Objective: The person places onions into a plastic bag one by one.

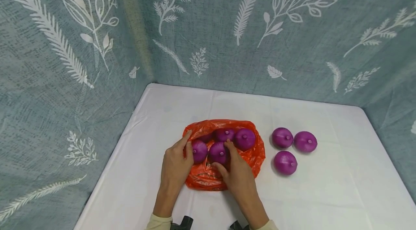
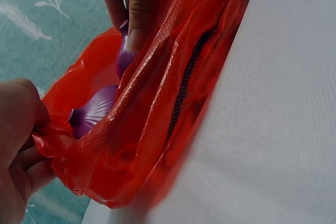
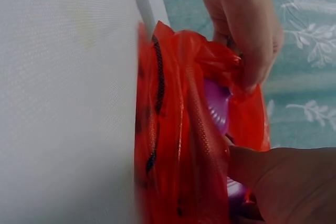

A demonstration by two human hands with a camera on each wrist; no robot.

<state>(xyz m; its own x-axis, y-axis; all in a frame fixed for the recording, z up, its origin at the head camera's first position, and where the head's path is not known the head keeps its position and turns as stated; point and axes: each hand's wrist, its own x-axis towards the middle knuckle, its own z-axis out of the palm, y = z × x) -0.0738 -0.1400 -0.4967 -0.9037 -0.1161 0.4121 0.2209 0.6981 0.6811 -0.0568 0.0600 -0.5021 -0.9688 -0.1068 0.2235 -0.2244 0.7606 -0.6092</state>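
the left hand (image 1: 176, 165) is pinching the left rim of a red bag (image 1: 208, 183) on the desk (image 1: 331, 186) — the right hand (image 1: 239, 172) is gripping a purple onion (image 1: 217, 153) inside it — three loose onions (image 1: 285, 163) are lying to the right.

Plastic bag (image 1: 208, 183), one: thin, glossy orange-red, crinkled, mouth gaping upward, dark strip (image 2: 184, 87) along one side. Contents: purple ribbed onions (image 1: 245, 139), rounded, pale-tipped, at least five; front-centre onion (image 1: 217, 152) held, tip upward; second beside it, left; remainder behind, one partly hidden.
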